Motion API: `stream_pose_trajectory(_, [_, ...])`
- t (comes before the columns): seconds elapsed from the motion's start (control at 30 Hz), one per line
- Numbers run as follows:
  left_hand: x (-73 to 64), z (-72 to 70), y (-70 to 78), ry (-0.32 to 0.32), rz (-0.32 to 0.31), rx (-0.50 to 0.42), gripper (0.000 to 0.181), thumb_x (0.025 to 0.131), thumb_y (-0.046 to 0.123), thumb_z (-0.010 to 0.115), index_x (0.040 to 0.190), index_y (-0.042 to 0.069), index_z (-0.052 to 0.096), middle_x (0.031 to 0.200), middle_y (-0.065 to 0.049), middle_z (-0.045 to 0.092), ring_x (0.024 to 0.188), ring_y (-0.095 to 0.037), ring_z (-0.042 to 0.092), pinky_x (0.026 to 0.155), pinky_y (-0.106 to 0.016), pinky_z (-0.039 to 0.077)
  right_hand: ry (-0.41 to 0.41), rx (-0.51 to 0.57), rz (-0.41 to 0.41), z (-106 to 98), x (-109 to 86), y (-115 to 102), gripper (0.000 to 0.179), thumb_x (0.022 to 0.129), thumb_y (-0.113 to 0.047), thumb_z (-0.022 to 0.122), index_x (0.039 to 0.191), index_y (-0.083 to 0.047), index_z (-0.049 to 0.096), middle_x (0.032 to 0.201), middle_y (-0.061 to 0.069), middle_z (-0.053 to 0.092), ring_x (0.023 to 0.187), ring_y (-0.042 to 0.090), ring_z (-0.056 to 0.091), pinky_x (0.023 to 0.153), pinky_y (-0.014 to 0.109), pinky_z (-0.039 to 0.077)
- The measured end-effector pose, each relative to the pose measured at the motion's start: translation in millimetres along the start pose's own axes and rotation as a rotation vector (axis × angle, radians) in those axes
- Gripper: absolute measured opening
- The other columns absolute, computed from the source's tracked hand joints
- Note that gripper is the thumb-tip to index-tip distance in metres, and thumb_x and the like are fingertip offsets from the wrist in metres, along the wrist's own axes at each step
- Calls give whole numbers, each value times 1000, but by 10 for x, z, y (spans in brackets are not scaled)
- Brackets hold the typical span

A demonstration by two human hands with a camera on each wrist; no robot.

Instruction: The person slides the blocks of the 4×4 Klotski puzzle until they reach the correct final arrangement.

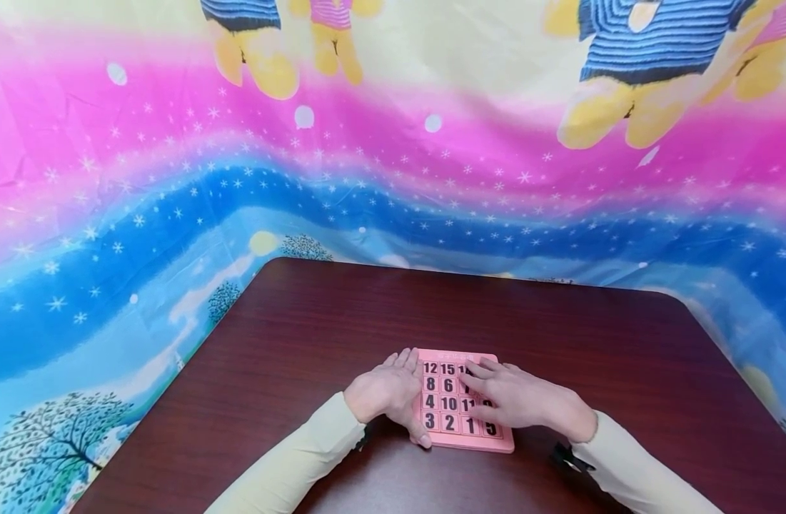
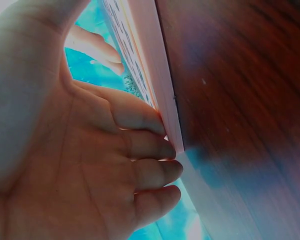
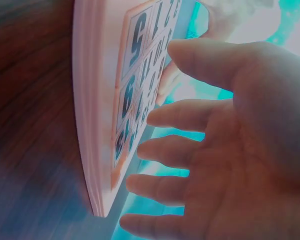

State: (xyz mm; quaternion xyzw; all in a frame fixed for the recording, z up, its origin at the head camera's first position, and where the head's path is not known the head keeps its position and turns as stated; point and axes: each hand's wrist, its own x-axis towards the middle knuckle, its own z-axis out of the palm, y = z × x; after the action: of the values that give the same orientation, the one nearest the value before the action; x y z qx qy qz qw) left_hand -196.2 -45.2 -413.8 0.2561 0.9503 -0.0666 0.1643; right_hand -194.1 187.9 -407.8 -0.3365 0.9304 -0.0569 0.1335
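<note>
A pink sliding number puzzle [image 1: 449,421] lies flat on the dark wooden table, its black numbers on square tiles facing up. My left hand [image 1: 389,389] is at the puzzle's left side, fingers extended along that edge and thumb near the front-left corner. In the left wrist view, the fingertips [image 2: 165,172] meet or nearly meet the puzzle's side wall [image 2: 162,75]. Over the right-hand columns reaches my right hand [image 1: 517,396], its fingers spread and covering some numbers. The right wrist view has those fingers [image 3: 177,150] just above the tile face [image 3: 135,40], with nothing held.
The brown tabletop [image 1: 341,314] extends around the puzzle to rounded far corners. Behind and beside it hangs a colourful cloth [image 1: 393,164] with snowflakes, trees and cartoon figures. A dark band [image 1: 572,457] sits at the right wrist.
</note>
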Motion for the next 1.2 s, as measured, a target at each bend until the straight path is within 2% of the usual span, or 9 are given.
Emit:
stream_pose_trajectory(0.2, [12,-18,8,-2,-3,10,133,58,80,74,154,1,27,164,-18,17,153,-28,19,125,-36,19,-9,15,9,0,58,-14,60,95,-42,60,144,-9,49,154,17,41,146,42,30,115,62,30])
stream_pose_trajectory(0.47, [17,-26,19,-5,-9,12,134,57,81,74,154,1,25,164,-17,17,153,-27,19,125,-36,19,-14,7,27,33,52,41,59,96,-45,57,146,-14,48,155,15,40,146,43,28,112,68,29])
stream_pose_trajectory(0.97, [15,0,26,-3,-12,22,135,56,80,75,154,2,26,164,-16,17,153,-27,19,125,-35,19,8,59,55,66,-81,158,58,94,-44,60,142,-13,53,152,16,44,144,46,30,112,68,28])
stream_pose_trajectory(1.2, [-1,1,25,-1,-24,40,136,54,82,74,154,3,26,164,-15,18,152,-26,19,125,-35,20,13,44,72,59,-123,202,57,93,-42,62,142,-13,53,154,14,43,144,45,31,112,67,30])
